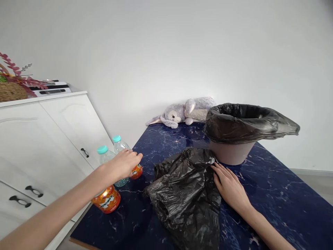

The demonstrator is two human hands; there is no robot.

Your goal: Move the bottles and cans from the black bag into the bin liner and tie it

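My left hand point(124, 163) reaches over two clear plastic bottles with teal caps and orange labels; its fingers curl around the far bottle point(120, 144). The near bottle point(107, 198) stands just under my forearm. My right hand point(230, 185) lies flat, fingers stretched out, on the edge of a crumpled black plastic bag point(184, 194) spread on the dark blue marbled table point(273, 201).
A pinkish bin point(231, 152) lined with a black bag point(247, 121) stands behind my right hand. A grey plush toy point(182, 113) lies at the table's far edge by the wall. A white cabinet point(52, 139) with a wicker basket point(11, 91) stands left.
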